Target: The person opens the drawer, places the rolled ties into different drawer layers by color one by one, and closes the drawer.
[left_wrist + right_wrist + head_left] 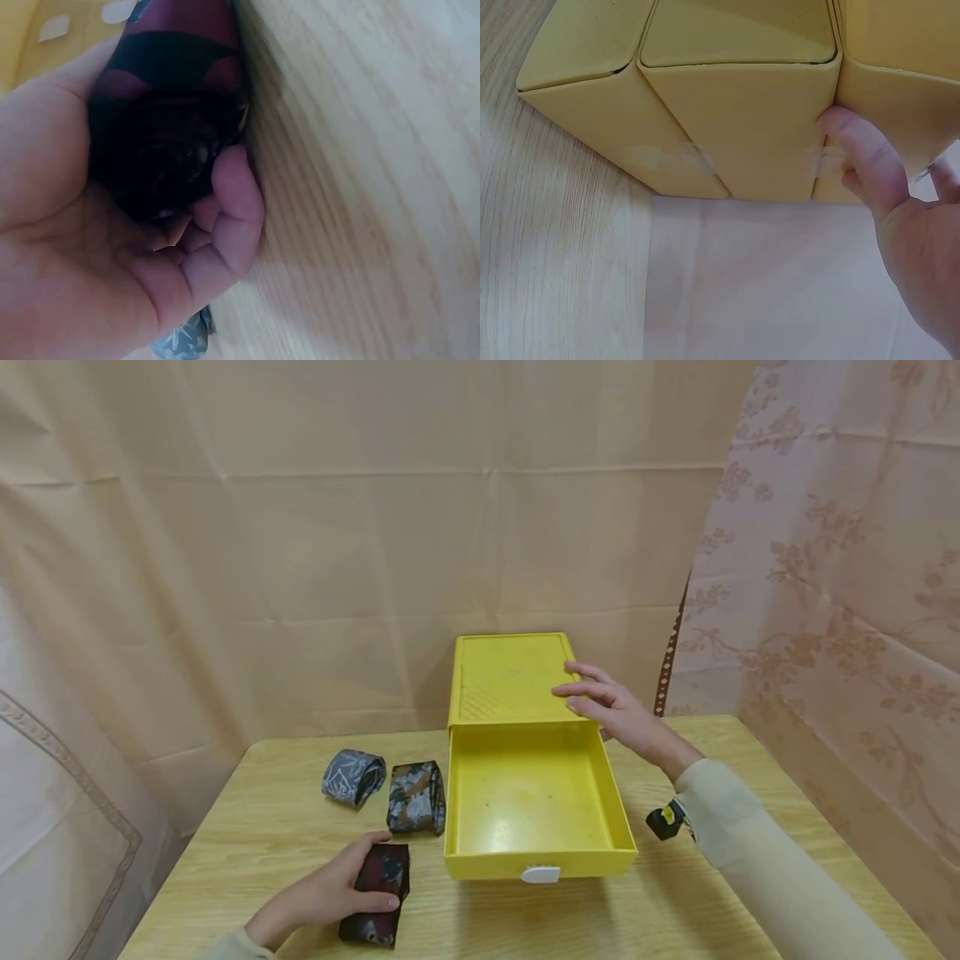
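My left hand [337, 885] grips a dark red and black rolled-up cloth [381, 893] at the table's front left. In the left wrist view its fingers curl round the shiny coiled end. Farther back lie a brown and grey patterned cloth roll [415, 797] and a blue-grey leaf-patterned cloth roll [352, 777]. A yellow drawer unit [510, 677] stands right of them, its top drawer [540, 868] pulled out, with bare floor and a white handle [541, 875]. My right hand [622, 714] rests on the unit's right top edge, fingers extended; a digit touches the side in the right wrist view.
A small black object with a yellow mark [666, 820] is beside my right sleeve, right of the drawer. All of this is on a light wooden table [247, 827]. Beige curtain cloth [360, 552] hangs close behind, and flowered cloth [847, 568] hangs at the right.
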A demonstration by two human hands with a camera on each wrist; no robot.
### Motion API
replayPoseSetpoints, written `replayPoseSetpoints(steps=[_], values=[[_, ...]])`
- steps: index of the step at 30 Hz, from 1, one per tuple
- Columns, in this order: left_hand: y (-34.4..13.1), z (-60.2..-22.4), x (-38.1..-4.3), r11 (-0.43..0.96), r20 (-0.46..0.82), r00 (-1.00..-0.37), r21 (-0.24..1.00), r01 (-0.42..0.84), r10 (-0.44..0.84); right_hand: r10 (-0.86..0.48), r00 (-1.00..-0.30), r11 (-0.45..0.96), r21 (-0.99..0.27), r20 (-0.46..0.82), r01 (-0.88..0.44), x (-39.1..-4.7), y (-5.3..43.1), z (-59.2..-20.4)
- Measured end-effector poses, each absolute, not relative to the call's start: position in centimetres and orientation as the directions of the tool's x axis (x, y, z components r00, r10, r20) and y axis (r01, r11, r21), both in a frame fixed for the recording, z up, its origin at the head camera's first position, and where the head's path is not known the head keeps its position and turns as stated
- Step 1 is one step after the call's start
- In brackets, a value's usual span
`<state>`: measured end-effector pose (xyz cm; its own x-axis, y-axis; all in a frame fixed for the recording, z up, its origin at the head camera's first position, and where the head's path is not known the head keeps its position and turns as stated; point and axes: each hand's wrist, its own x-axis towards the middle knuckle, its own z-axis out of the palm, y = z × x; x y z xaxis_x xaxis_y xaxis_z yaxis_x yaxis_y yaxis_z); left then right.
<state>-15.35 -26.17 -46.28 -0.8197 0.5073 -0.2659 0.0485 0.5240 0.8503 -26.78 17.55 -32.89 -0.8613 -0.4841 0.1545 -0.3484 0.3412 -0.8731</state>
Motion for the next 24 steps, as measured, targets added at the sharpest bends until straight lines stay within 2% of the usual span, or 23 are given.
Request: replayPoseSetpoints(steps=[5, 14, 24], values=[[-25.75, -46.18, -15.55, 0.58, -0.284, -0.815, 0.811, 0.076, 0.505, -0.487, -0.858, 0.33, -0.876, 0.16, -0.351, -26.79, 17.59, -33.13], [-25.56, -45.88, -15.57, 0.589, -0.298, -0.818, 0.806, 0.06, 0.491, -0.49, -0.856, 0.321, -0.879, 0.164, -0.352, -26.78, 17.73, -33.29], [-25.25, -46.19, -15.27, 0.621, -0.266, -0.857, 0.78, 0.078, 0.442, -0.481, -0.862, 0.336, -0.875, 0.158, -0.348, -26.89, 17.61, -33.17]])
